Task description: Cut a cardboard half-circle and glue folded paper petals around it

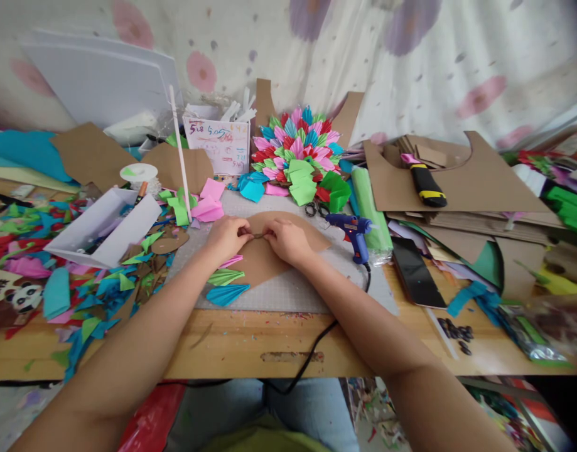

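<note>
My left hand (230,238) and my right hand (284,238) meet over a curved piece of brown cardboard (274,267). Fingertips of both hands pinch a small, narrow brown piece (258,236); its material is too small to make out. At the cardboard's left edge stick out pleated paper petals: a pink one (231,261), a green one (226,277) and a blue one (228,295). A blue hot glue gun (356,235) stands to the right of my right hand, its black cord running off the table's front edge.
Behind my hands is a colourful cluster of paper petals (295,141). A yellow-black utility knife (427,183) lies on stacked cardboard (495,179) at right, near a phone (417,273). Paper scraps (100,301) and a white box (102,232) fill the left. Black-handled scissors (316,209) lie behind the cardboard.
</note>
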The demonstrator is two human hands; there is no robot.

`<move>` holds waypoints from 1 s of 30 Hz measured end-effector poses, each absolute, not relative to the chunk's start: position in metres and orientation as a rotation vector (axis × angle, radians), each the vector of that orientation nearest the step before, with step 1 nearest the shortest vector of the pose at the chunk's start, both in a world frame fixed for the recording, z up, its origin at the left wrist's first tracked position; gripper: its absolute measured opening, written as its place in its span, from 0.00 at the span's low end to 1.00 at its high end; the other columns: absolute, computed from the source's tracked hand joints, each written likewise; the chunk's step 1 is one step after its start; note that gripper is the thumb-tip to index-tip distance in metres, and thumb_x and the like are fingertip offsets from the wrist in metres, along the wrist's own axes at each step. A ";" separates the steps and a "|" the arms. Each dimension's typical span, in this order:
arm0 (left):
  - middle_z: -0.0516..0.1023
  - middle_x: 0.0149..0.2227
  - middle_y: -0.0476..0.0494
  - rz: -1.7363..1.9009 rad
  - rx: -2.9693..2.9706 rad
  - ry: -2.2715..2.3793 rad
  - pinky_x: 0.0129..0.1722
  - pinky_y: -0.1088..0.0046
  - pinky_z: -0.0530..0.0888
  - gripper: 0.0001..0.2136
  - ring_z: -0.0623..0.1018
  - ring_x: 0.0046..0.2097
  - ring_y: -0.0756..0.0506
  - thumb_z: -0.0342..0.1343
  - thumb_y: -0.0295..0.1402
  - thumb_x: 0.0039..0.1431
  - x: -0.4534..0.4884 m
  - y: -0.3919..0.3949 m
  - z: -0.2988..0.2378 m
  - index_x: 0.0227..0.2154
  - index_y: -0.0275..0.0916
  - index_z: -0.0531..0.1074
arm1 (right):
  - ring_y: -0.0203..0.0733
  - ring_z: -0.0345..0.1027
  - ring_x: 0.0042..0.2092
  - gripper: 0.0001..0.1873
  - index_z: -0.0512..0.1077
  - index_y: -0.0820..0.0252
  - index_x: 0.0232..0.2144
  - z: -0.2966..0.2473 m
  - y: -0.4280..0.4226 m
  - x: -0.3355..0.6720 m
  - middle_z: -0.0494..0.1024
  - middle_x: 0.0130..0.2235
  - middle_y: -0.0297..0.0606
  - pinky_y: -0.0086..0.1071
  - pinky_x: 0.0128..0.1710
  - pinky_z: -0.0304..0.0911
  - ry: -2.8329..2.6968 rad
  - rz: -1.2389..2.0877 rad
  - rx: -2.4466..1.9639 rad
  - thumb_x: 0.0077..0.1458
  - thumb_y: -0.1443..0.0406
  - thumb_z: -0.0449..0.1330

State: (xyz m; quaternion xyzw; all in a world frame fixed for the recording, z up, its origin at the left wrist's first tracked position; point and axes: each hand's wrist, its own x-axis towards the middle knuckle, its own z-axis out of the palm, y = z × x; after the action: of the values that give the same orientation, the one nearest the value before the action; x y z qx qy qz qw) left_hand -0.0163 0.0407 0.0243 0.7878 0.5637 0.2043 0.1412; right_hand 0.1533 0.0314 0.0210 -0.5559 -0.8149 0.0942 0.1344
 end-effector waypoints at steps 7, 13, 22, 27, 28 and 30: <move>0.76 0.31 0.46 0.565 2.352 1.621 0.36 0.70 0.67 0.02 0.73 0.36 0.45 0.60 0.29 0.48 -0.017 0.042 0.022 0.27 0.38 0.73 | 0.42 0.65 0.45 0.11 0.71 0.54 0.40 0.022 0.031 0.153 0.74 0.43 0.37 0.31 0.38 0.58 -2.343 0.303 -1.614 0.57 0.66 0.52; 0.76 0.31 0.45 0.599 2.372 1.604 0.38 0.68 0.68 0.03 0.73 0.36 0.44 0.59 0.30 0.49 -0.018 0.042 0.020 0.28 0.39 0.72 | 0.43 0.65 0.45 0.10 0.72 0.57 0.37 0.018 0.031 0.153 0.74 0.42 0.39 0.31 0.37 0.58 -2.351 0.227 -1.589 0.57 0.66 0.52; 0.75 0.42 0.44 0.748 2.595 1.398 0.56 0.56 0.60 0.07 0.71 0.47 0.42 0.57 0.32 0.51 -0.015 0.039 0.018 0.35 0.40 0.74 | 0.42 0.64 0.44 0.10 0.71 0.58 0.38 0.018 0.028 0.151 0.73 0.42 0.40 0.31 0.37 0.59 -2.330 0.175 -1.459 0.58 0.66 0.51; 0.77 0.36 0.47 0.797 2.589 1.397 0.57 0.55 0.59 0.04 0.74 0.41 0.45 0.54 0.27 0.51 -0.017 0.041 0.021 0.28 0.40 0.74 | 0.41 0.65 0.43 0.09 0.71 0.58 0.38 0.017 0.028 0.152 0.73 0.42 0.39 0.31 0.35 0.59 -2.311 0.163 -1.424 0.58 0.67 0.52; 0.77 0.35 0.47 0.806 2.601 1.384 0.56 0.55 0.60 0.05 0.74 0.40 0.45 0.54 0.26 0.51 -0.017 0.042 0.021 0.27 0.39 0.74 | 0.41 0.65 0.43 0.09 0.70 0.58 0.38 0.017 0.028 0.152 0.73 0.41 0.39 0.31 0.34 0.59 -2.310 0.159 -1.414 0.58 0.66 0.52; 0.77 0.34 0.47 0.837 2.620 1.362 0.56 0.57 0.61 0.05 0.74 0.39 0.45 0.54 0.26 0.51 -0.018 0.042 0.022 0.26 0.39 0.74 | 0.41 0.64 0.43 0.10 0.70 0.57 0.40 0.016 0.028 0.153 0.73 0.42 0.39 0.30 0.33 0.59 -2.317 0.144 -1.384 0.58 0.65 0.52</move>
State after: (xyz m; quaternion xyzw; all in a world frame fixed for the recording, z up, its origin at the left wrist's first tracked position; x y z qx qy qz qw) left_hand -0.0176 0.0422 0.0223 0.8531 0.4434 0.2726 0.0360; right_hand 0.1531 0.0278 0.0157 -0.4998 -0.8368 0.0522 0.2175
